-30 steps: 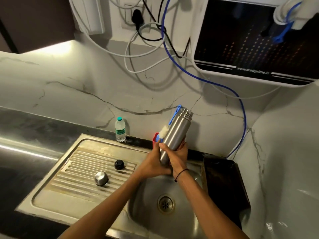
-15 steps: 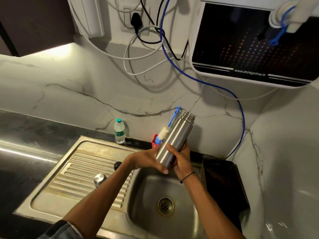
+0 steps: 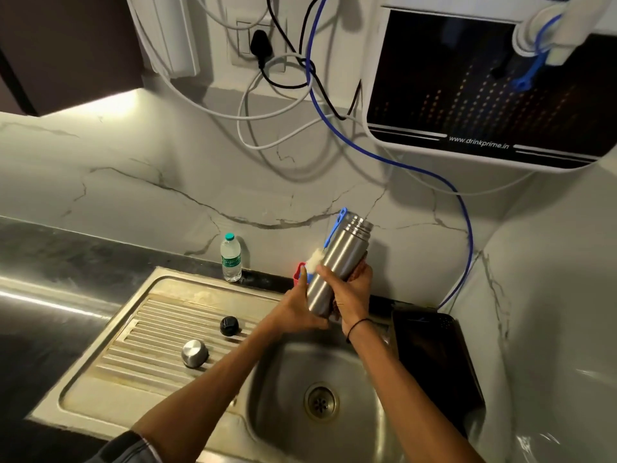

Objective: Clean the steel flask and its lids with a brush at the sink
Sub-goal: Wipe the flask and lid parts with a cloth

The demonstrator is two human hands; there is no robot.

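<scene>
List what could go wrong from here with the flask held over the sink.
1. The flask is tilted and smooth; both hands, left and right, grip only its lower part, so if wet it could slip into the basin.
2. The brush stands right behind the flask and might get knocked over.
3. The two lids, black and steel, lie loose on the ribbed drainboard, where the left forearm could nudge them.

Dim indoor scene. Warm light spills from under the cabinet at upper left; glare streaks the steel counter [image 3: 50,302]. Cables [image 3: 267,128] cast soft shadows. Wide-angle bending at edges; slight softness.
</scene>
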